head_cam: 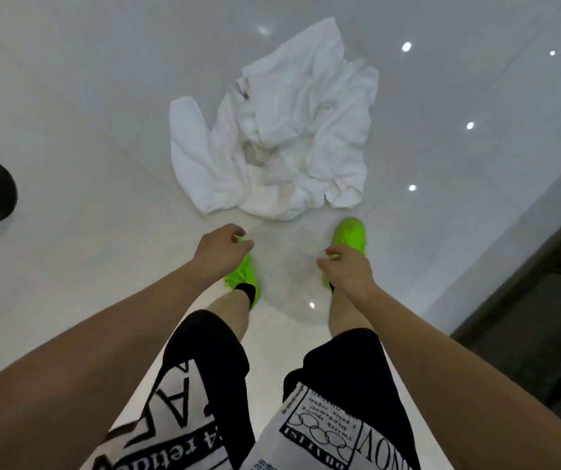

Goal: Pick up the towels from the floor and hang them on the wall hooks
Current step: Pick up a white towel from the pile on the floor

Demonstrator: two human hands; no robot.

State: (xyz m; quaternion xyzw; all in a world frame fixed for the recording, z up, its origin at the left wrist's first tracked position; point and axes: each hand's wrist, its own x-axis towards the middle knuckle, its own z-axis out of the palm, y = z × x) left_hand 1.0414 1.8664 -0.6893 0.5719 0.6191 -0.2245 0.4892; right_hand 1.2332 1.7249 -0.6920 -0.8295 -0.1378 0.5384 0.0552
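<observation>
Both bare forearms reach down and forward past black-and-white printed shorts, ending in two empty hands that hang over bright green shoes. Left hand (222, 247) has its fingers loosely curled and holds nothing; right hand (348, 268) is the same, relaxed and free. Straight ahead of both hands, beyond the toes of the shoes, lies the crumpled heap of white terry towels (272, 130) on the glossy white tiled floor (68, 96). Its long axis runs away from the person, from a broad bunched near edge just past the shoe tips to a narrow corner at the far end. That near edge sits roughly midway between the hands, perhaps a little closer to the left one, so either could likely reach it first by bending forward and down. How many towels are tangled in the heap cannot be told. No wall hooks show here.
</observation>
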